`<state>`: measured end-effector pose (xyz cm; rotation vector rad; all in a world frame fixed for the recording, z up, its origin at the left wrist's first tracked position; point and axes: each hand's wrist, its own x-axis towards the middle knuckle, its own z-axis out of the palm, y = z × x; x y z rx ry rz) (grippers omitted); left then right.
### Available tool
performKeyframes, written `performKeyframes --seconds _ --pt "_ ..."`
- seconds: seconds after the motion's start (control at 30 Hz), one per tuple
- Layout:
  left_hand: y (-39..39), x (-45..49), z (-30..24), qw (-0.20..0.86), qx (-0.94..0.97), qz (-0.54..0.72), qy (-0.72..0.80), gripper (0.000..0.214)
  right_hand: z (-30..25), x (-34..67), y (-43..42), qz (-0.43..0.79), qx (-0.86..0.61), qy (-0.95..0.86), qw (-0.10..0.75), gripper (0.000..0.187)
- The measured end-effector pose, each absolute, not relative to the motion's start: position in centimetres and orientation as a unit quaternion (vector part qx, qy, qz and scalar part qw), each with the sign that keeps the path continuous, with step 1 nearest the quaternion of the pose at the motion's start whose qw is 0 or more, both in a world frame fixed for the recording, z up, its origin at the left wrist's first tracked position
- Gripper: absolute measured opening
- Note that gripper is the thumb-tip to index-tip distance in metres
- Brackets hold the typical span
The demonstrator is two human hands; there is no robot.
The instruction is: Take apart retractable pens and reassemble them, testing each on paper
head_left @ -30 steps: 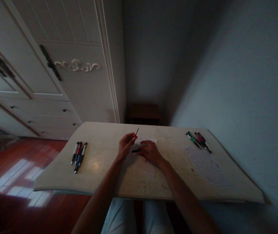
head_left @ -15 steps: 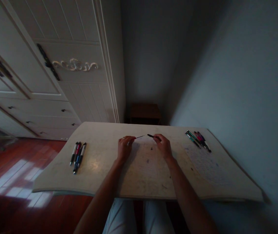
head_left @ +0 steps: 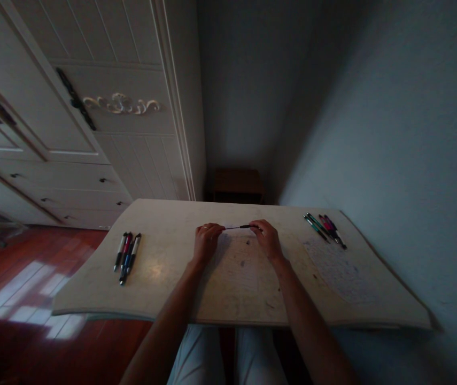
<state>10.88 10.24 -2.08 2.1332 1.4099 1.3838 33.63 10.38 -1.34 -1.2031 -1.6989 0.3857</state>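
At frame centre, the left hand (head_left: 206, 241) and right hand (head_left: 268, 239) rest knuckles-up on the table (head_left: 164, 299). Fingers of each pinch one end of a thin pen (head_left: 239, 227), held level between them.

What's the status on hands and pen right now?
Left hand and right hand pinch opposite ends of one thin pen, held level above the table. Nothing between them.

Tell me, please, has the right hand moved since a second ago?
Yes. The right hand has shifted farther from the person and toward the pens at the table's right, now holding the dark pen part.
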Motion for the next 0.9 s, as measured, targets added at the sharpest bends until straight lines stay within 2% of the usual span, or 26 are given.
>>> performKeyframes --seconds 0.27,0.5,0.9 --pt "10.3 11.0 -2.4 0.119 0.741 0.472 0.462 0.016 -1.6 33.2 10.3 0.18 -0.489 -0.698 0.491 0.018" --pt "10.2 11.1 -2.4 0.121 0.751 0.463 0.454 0.015 -1.5 33.0 10.2 0.246 -0.491 -0.663 0.508 0.018" --pt "9.9 11.2 -2.7 0.146 0.749 0.476 0.437 0.014 -1.4 31.6 9.6 0.307 -0.475 -0.665 0.489 0.021"
